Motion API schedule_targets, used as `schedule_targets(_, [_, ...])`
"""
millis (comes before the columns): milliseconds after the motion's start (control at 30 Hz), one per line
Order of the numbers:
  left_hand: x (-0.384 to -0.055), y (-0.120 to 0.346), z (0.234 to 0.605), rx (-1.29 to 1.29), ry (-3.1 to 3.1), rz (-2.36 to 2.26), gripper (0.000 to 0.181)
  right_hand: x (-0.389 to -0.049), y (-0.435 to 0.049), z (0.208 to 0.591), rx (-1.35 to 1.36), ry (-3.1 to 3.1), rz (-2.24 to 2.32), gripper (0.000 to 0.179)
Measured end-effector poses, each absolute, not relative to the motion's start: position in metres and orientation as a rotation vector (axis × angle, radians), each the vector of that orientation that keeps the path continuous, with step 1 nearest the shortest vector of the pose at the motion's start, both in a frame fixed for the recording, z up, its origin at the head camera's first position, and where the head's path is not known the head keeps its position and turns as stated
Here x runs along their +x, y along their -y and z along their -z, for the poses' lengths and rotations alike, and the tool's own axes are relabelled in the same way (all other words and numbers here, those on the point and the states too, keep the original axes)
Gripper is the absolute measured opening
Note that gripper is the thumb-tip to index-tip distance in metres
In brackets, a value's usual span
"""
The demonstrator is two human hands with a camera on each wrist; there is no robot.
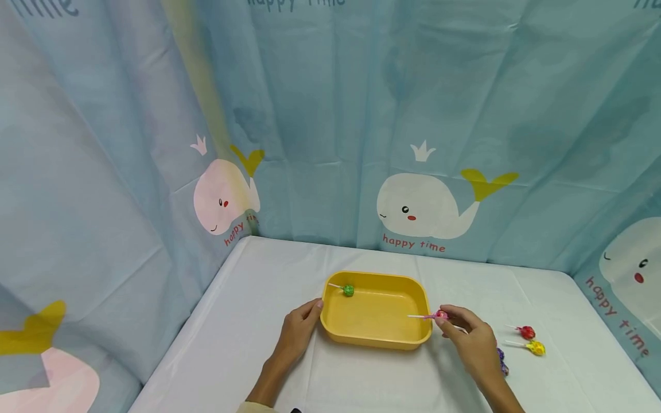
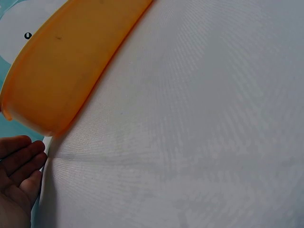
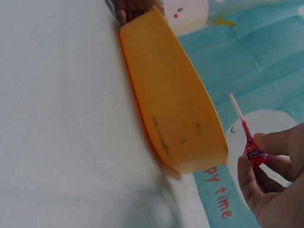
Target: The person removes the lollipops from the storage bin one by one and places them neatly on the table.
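Observation:
A yellow tray (image 1: 369,342) sits on the white-covered table. My left hand (image 1: 300,330) rests against its left end, fingertips at the rim; in the left wrist view that hand (image 2: 19,175) shows fairly straight fingers beside the tray's corner. My right hand (image 1: 471,342) pinches a pink lollipop (image 1: 440,314) by its wrapped head at the tray's right rim. The white stick points left over the inside. In the right wrist view, thumb and fingers hold the lollipop (image 3: 255,154) beyond the tray wall (image 3: 166,95). A green lollipop (image 1: 348,291) lies inside the tray, back left.
Right of my right hand lie a red lollipop (image 1: 527,332) and a yellow lollipop (image 1: 535,347). A purple-wrapped one (image 1: 502,362) is partly hidden behind that hand. A blue curtain (image 1: 320,201) with whale prints hangs behind and beside the table.

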State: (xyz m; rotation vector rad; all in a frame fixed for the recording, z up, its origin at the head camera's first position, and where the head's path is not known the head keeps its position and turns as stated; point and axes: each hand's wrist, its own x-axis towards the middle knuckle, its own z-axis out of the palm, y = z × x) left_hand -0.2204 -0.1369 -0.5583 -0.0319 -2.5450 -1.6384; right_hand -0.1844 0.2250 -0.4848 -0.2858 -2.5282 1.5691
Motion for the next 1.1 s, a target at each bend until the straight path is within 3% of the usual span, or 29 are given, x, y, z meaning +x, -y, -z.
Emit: schedule_targets(1100, [-0.220, 0.137, 0.559, -0.014, 2.546, 1.651, 0.059, -0.165, -0.281, 0.496, -0.625, 2.610, -1.429, 0.046])
